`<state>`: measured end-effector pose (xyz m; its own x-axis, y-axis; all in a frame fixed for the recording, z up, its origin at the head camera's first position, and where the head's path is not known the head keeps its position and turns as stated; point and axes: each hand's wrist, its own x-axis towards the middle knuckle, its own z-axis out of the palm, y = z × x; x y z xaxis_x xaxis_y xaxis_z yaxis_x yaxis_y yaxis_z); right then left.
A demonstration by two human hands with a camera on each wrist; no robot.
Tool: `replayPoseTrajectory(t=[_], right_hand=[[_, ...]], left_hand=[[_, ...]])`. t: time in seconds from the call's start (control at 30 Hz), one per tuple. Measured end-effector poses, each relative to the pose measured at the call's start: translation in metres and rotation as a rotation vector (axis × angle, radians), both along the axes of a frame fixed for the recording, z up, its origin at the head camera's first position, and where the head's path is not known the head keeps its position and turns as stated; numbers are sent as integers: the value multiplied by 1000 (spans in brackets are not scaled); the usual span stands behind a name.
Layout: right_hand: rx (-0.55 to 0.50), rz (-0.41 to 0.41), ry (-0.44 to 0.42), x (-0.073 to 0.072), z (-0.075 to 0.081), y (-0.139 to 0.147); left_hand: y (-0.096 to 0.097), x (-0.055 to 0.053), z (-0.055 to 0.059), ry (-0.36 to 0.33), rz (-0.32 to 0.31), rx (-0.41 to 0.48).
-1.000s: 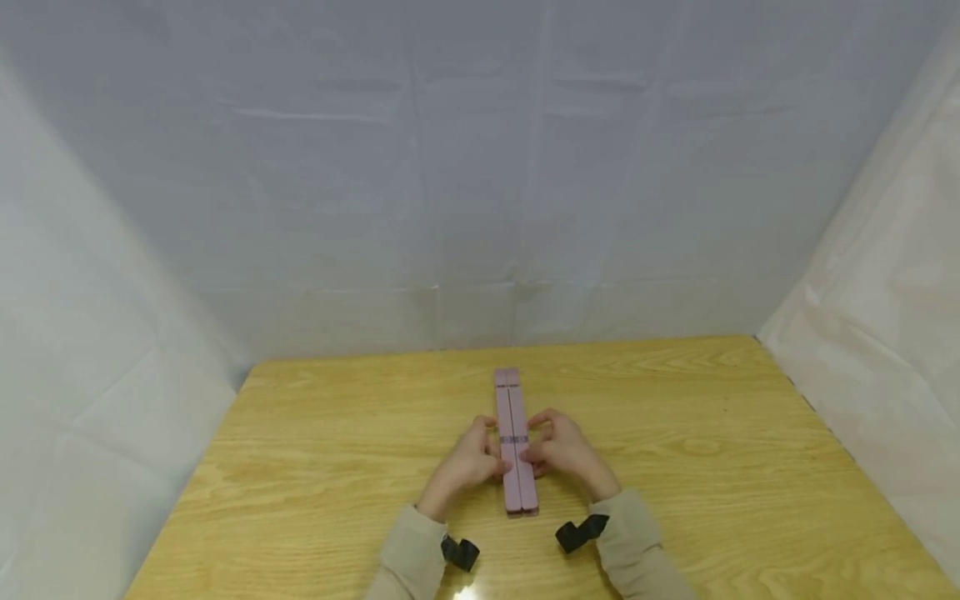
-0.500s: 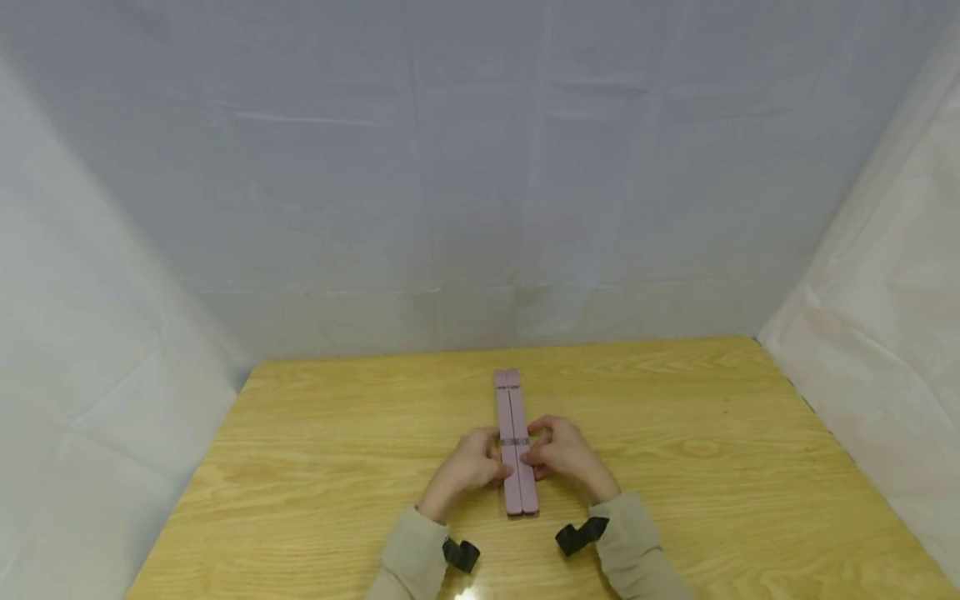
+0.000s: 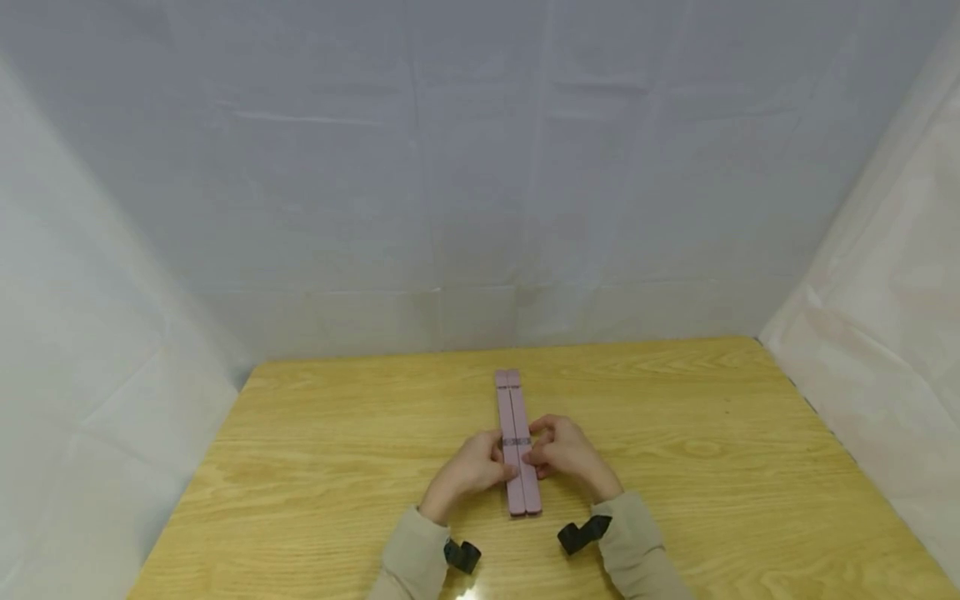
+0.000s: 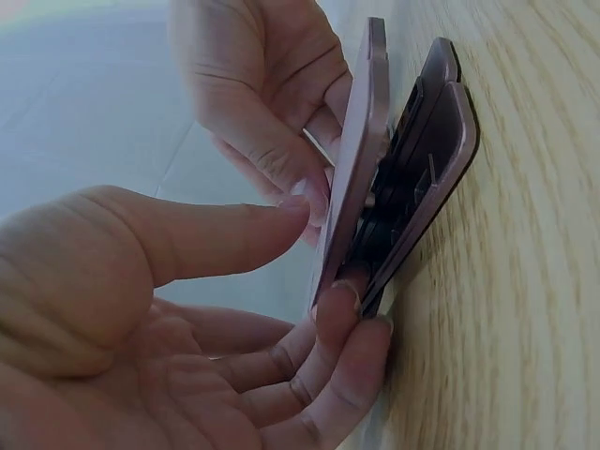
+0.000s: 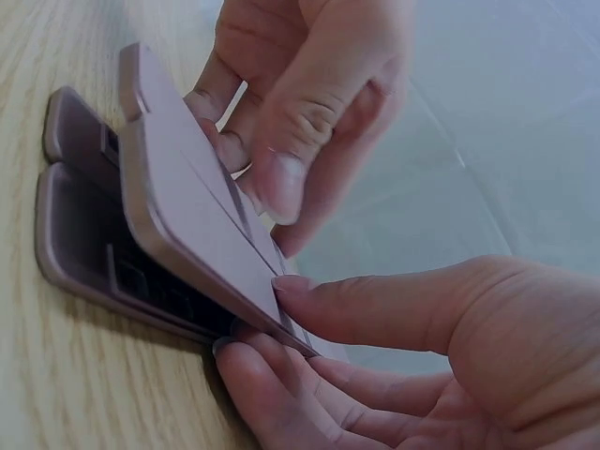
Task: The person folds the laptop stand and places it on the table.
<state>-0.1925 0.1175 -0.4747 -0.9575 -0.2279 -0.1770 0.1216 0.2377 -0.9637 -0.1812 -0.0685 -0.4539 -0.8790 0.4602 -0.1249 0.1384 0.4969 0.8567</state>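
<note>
A long pink folding device [image 3: 516, 417] with a lengthwise seam lies on the table in the head view, its exact kind unclear. Both wrist views show its upper panel [image 4: 352, 155] tilted apart from the lower panel [image 5: 80, 225], with dark parts inside. My left hand [image 3: 472, 464] pinches the upper panel's left edge, thumb on the pink face and fingertips in the gap. Opposite it, my right hand [image 3: 567, 454] pinches the right edge in the same way. The fingers partly hide the inside.
A wooden table [image 3: 337, 450] carries the device. White sheeting [image 3: 480, 208] rises behind the table and along both sides. Black cameras [image 3: 462, 556] are strapped at both sleeve cuffs.
My left hand has come slightly nearer to me along the edge, and its fingers sit closer to the device. The device has shifted a little to the right. My right hand has barely moved.
</note>
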Motion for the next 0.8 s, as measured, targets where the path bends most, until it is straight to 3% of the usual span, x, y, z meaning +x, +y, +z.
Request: replayPoseTrajectory(t=[0.8], right_hand=[[61, -18, 21, 1, -3, -3]], left_hand=[[3, 8, 10, -11, 0, -56]])
